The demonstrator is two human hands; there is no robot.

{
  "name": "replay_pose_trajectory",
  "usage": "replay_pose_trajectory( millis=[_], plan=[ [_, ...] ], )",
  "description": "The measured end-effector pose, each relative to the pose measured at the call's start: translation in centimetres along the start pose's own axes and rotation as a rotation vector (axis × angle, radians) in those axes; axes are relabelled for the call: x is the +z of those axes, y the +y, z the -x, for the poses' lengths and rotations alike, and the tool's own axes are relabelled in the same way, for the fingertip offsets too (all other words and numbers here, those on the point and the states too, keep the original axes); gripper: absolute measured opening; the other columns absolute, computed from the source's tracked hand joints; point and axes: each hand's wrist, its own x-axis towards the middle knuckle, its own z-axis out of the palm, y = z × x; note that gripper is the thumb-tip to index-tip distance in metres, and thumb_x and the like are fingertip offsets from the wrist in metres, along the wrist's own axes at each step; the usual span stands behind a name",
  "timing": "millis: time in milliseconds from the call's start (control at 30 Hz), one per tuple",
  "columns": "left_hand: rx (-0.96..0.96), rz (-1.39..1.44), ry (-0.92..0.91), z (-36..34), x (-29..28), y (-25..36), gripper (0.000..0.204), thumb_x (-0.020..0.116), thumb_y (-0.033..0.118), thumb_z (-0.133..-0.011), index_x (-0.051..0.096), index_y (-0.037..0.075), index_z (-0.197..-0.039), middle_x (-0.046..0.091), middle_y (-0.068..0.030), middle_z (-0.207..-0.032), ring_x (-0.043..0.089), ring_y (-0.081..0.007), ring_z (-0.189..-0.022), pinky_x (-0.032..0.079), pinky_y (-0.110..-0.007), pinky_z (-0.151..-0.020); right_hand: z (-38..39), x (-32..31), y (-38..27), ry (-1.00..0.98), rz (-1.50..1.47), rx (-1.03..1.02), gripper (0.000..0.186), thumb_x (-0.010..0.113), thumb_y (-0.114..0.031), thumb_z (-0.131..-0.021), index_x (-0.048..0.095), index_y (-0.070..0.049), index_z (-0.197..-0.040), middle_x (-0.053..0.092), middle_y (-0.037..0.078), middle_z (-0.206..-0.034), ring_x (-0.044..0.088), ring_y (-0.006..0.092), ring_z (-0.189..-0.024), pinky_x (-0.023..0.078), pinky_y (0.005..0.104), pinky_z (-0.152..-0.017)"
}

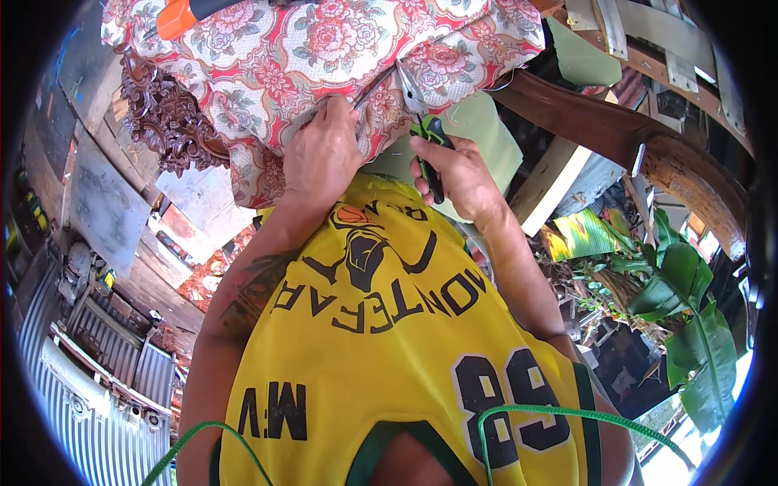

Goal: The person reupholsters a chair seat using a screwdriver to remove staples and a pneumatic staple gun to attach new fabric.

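Observation:
A floral fabric in red, cream and pink covers a padded piece in front of me. My right hand is closed round the handles of long-nosed pliers with green and black grips. Their narrow jaws point away from me, the tips against a fold of the fabric. To the left, my left hand rests on the cloth near its front edge, fingers curled. From beside its thumb a thin metal shaft runs toward the plier tips; the shaft's other end is hidden by the hand.
An orange and dark tool lies on the fabric at the far left. Carved dark wood shows beneath the cloth's left side. A curved brown wooden piece reaches across the right, above leafy plants. Corrugated metal is at the lower left.

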Motion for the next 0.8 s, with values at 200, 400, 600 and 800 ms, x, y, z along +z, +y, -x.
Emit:
replay_pose_trajectory(
  millis=[200, 400, 600, 800],
  plan=[
    [-0.011, -0.017, -0.029, 0.0, -0.2, 0.1, 0.012, 0.062, 0.009, -0.099, 0.052, 0.002, -0.099, 0.073, -0.0224, -0.097, 0.072, -0.0437, -0.081, 0.057, -0.053, -0.069, -0.2, -0.6, 0.6, -0.193, -0.385, 0.126, 0.029, 0.066, -0.034, -0.103, 0.056, -0.009, -0.093, 0.063, 0.008, -0.082, 0.056, 0.0180, -0.060, 0.040, 0.0305, -0.046],
    [-0.007, -0.006, -0.010, 0.0, -0.3, 0.2, 0.011, 0.062, 0.009, -0.099, 0.053, 0.002, -0.100, 0.073, -0.0223, -0.098, 0.072, -0.0439, -0.083, 0.057, -0.053, -0.071, -1.5, -2.1, 2.9, -0.580, -0.928, 0.229, 0.043, 0.057, -0.041, -0.108, 0.048, -0.012, -0.077, 0.056, 0.007, -0.084, 0.050, 0.0140, -0.060, 0.039, 0.0269, -0.045],
    [-0.006, -0.012, -0.003, -0.2, -0.2, 0.5, 0.012, 0.061, 0.011, -0.100, 0.053, 0.002, -0.100, 0.072, -0.0227, -0.097, 0.072, -0.0443, -0.082, 0.056, -0.054, -0.071, -1.8, -2.4, 4.0, -0.980, -1.315, 0.113, 0.047, 0.054, -0.044, -0.109, 0.047, -0.012, -0.075, 0.055, 0.010, -0.085, 0.053, 0.0161, -0.059, 0.040, 0.0268, -0.041],
    [-0.026, -0.005, -0.010, 0.1, -0.5, 0.7, 0.016, 0.062, 0.018, -0.102, 0.055, 0.004, -0.100, 0.072, -0.0213, -0.093, 0.071, -0.0441, -0.082, 0.055, -0.055, -0.071, 1.7, -4.4, 4.4, -0.628, -0.607, -0.044, 0.039, 0.065, -0.040, -0.103, 0.056, -0.009, -0.081, 0.063, 0.013, -0.086, 0.059, 0.0206, -0.062, 0.044, 0.0331, -0.045]
  ],
)
